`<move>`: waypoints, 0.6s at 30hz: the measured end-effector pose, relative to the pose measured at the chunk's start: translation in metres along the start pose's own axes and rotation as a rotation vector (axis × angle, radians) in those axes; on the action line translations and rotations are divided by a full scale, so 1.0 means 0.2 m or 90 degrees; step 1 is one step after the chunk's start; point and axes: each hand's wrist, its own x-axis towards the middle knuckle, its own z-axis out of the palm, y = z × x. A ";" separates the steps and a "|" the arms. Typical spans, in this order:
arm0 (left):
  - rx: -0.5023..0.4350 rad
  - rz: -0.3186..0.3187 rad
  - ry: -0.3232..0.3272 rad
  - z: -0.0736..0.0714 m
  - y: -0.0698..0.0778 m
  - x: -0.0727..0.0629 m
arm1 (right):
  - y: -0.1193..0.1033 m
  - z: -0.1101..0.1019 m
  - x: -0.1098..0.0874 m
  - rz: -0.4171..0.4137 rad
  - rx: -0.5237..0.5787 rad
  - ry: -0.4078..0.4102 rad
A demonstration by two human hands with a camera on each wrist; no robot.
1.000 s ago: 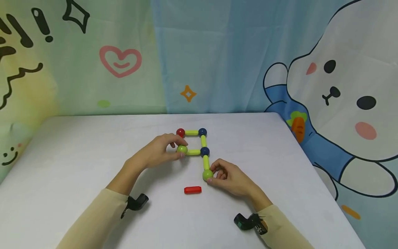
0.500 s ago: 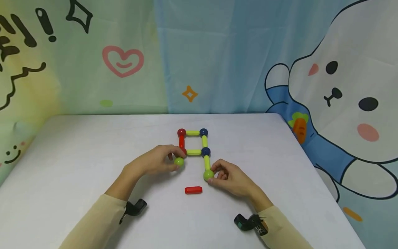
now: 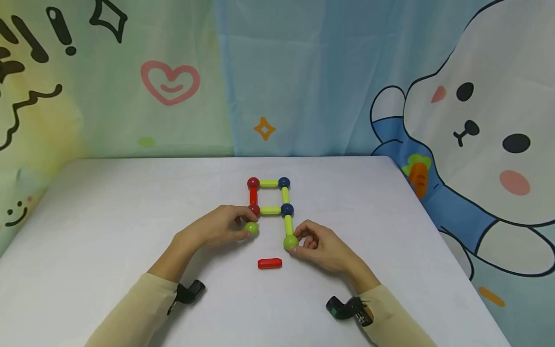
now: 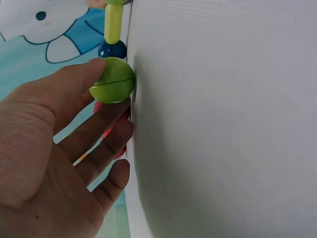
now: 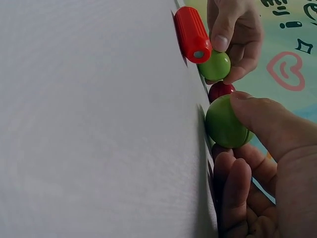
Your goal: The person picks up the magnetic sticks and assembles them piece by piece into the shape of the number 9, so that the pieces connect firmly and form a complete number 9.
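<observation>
My left hand (image 3: 221, 224) pinches a loose green ball (image 4: 113, 82) between thumb and fingers, low over the table. Just behind it is the lower red ball (image 3: 254, 210) of a square built from rods and balls. My right hand (image 3: 318, 245) grips another green ball (image 5: 228, 121) at the free end of a yellow-green rod (image 3: 288, 225). That rod runs down from the lower blue ball (image 3: 287, 209). The square's other corners are a red ball (image 3: 253, 182) and a blue ball (image 3: 284, 182). A red rod (image 3: 253, 196) forms its left side; the other sides are yellow-green.
A single red rod (image 3: 270, 263) lies in front of the structure, between the two hands. Everything rests on a white table (image 3: 130, 202). A printed curtain (image 3: 303, 77) with cartoon figures hangs behind it.
My left hand has brought its green ball toward me, from over the square's lower left corner to just in front of it, uncovering the red ball and red rod. My right hand stays put.
</observation>
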 end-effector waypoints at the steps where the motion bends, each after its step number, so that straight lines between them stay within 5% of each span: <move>1: 0.001 -0.002 0.001 0.00 0.00 0.00 | 0.00 0.00 0.00 0.002 0.000 -0.001; 18: -0.008 0.032 0.035 -0.01 0.03 0.00 | 0.00 0.00 0.00 0.010 -0.008 0.006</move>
